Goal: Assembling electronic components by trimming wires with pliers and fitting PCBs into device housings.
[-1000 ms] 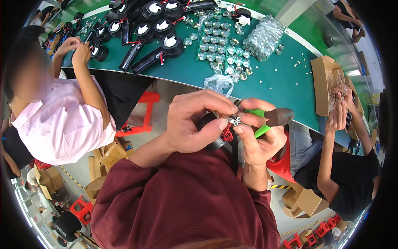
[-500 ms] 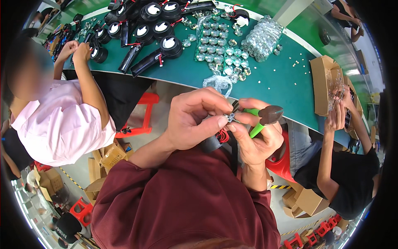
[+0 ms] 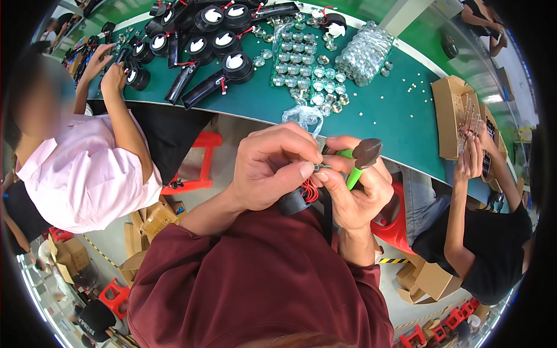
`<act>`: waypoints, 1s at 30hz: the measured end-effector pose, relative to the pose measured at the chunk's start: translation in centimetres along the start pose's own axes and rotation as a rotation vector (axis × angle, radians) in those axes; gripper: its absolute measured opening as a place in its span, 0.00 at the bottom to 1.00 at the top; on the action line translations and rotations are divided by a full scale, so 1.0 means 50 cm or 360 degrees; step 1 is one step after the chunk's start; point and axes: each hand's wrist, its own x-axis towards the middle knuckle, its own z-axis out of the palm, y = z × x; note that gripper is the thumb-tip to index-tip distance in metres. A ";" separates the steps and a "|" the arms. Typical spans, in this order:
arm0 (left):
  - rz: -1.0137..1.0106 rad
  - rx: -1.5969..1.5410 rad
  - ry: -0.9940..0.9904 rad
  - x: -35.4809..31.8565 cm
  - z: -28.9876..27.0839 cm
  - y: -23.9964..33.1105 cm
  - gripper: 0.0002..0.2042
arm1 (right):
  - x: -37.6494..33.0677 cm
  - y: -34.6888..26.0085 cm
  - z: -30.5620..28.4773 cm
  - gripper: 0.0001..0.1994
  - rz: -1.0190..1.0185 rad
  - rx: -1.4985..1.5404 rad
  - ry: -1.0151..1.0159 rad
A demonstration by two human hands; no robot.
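My left hand point(image 3: 272, 168) pinches a small metal part with red wires point(image 3: 310, 188) that run down to a black round part point(image 3: 293, 202) hanging below my fingers. My right hand point(image 3: 354, 188) holds green-handled cutting pliers point(image 3: 361, 158), its thumb and forefinger meeting the left hand's fingertips at the small part. Both hands are raised close in front of my dark red sleeves, below the near edge of the green worktable point(image 3: 400, 124).
On the table lie black round lamp housings point(image 3: 235, 64), rows of small clear lens parts point(image 3: 301, 72), a bag of clear parts point(image 3: 362, 55) and a cardboard box point(image 3: 452, 116). A person in pink point(image 3: 87, 174) works at left, a person in black point(image 3: 481, 232) at right. Red stools and cartons stand on the floor.
Both hands have shifted slightly; the pliers' head has tilted up and the right fingers have closed in on the small part held by the left hand.
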 end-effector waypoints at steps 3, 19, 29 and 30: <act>0.0048 0.0035 -0.0051 0.001 -0.004 0.003 0.11 | 0.002 -0.010 0.002 0.09 0.0128 0.0033 -0.0002; 0.0235 0.0319 0.0043 -0.001 0.002 -0.005 0.10 | -0.004 0.005 0.005 0.09 0.0140 0.0119 0.0069; -0.0634 -0.0850 0.0430 0.009 -0.011 -0.008 0.07 | 0.012 0.000 0.004 0.10 0.0268 0.0099 0.0107; -0.0689 -0.0830 0.0452 0.011 -0.024 -0.007 0.09 | 0.013 -0.008 0.001 0.10 0.0378 0.0123 0.0143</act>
